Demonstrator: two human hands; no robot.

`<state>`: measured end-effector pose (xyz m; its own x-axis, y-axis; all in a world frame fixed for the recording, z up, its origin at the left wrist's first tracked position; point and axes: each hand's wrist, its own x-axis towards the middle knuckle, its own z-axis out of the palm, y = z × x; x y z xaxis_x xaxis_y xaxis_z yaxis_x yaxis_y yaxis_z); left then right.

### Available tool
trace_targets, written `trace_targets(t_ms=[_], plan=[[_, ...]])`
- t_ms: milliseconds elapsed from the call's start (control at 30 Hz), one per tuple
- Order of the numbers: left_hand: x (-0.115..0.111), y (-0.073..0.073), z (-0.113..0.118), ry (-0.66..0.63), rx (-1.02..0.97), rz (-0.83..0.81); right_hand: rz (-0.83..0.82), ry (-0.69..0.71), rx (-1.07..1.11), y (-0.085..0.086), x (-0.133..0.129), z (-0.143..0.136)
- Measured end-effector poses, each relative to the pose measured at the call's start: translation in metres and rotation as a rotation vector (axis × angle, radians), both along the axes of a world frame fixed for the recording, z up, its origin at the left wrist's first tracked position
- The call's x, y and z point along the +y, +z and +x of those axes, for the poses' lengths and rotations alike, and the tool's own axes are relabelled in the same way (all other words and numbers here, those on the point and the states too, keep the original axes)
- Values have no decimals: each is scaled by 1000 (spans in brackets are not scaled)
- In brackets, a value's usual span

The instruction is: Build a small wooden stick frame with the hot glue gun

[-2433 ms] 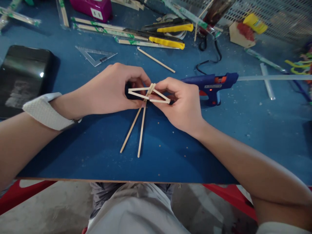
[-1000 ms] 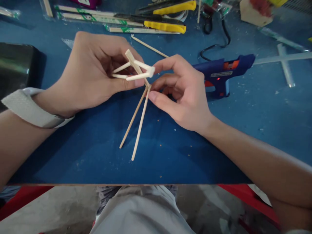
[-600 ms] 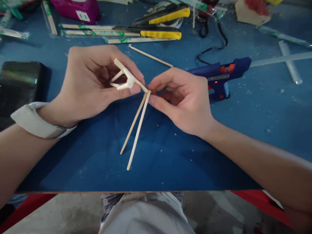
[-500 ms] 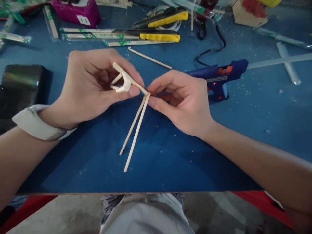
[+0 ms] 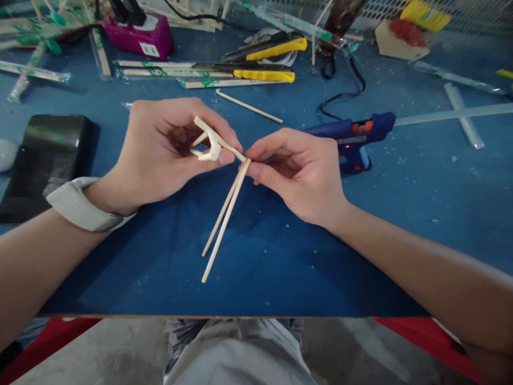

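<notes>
Both hands meet over the table around a small frame of joined wooden sticks (image 5: pixel 224 216). My left hand (image 5: pixel 168 149) is closed, thumb and fingers pinching the upper stick beside a whitish bent piece (image 5: pixel 214 147) attached to it. Fingertips of my right hand (image 5: pixel 298 174) pinch the frame at the corner where the sticks join. From that corner two long sticks slant down toward the table's front edge, close together at the top and apart at their lower ends. Behind my right hand lies a blue glue gun (image 5: pixel 352 141) with a small red light on.
Two yellow-handled cutters (image 5: pixel 264 75) lie on wrapped chopsticks (image 5: pixel 148 72) at the back. A loose stick (image 5: pixel 250 106) rests nearer. A black box-like object (image 5: pixel 52 155) sits left, a purple power socket (image 5: pixel 140 37) behind it. Clear glue sticks (image 5: pixel 463 115) lie right, and a black cord (image 5: pixel 340 96) curls behind the glue gun.
The view has shifted slightly, so the table items appear lower. Both hands keep their pinch on the stick frame, with hardly any change in its pose.
</notes>
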<state>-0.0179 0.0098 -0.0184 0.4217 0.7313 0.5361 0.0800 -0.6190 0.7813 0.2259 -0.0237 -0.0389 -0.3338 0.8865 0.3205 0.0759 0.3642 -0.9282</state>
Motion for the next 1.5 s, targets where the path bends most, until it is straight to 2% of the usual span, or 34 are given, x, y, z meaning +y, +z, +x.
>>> trace_targets(t_ms=[200,400,567,867,1233,1500], plan=[[-1,-1,-1,-8,1,-57,5,28,51,0,0,1],[1,-4,0,-69,-66,-38,-9,38,59,-1,1,1],[-1,-3,-1,-43,-58,-60,-24,65,144,-3,2,1],[-2,-6,-4,-38,2,12,-73,46,117,1,1,1],[0,-8,-1,-62,-14,33,-99,51,131,2,2,0],[-5,0,-3,-24,69,71,-106,39,118,2,1,0]])
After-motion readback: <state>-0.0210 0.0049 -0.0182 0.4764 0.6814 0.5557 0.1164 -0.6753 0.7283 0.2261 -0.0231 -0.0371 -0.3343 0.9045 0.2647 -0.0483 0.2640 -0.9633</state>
